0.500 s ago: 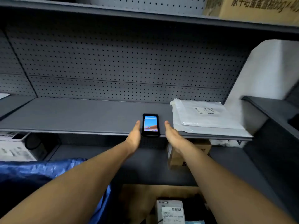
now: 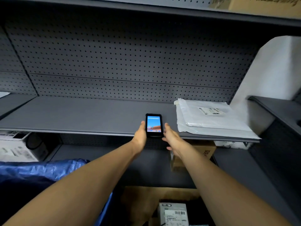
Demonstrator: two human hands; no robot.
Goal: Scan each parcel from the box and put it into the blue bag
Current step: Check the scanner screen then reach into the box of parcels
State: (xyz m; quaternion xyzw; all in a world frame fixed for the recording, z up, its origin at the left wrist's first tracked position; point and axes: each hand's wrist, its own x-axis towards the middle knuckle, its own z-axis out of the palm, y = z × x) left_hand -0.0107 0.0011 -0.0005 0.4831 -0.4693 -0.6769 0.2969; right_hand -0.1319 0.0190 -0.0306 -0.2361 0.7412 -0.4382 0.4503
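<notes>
Grey steel shelf (image 2: pixel 73 115) at mid-frame carries the handheld scanner (image 2: pixel 154 125), screen lit. Half a second ago we had both hands flanking it with a gap; now our left hand (image 2: pixel 140 136) touches its left edge, fingers curling under, while our right hand (image 2: pixel 171 136) sits just beside it, fingers relaxed and holding nothing. We judge the pickup is starting. A parcel (image 2: pixel 175 214) waits in the box (image 2: pixel 138 203) at bottom centre; the blue bag (image 2: pixel 40 170) lies lower left.
</notes>
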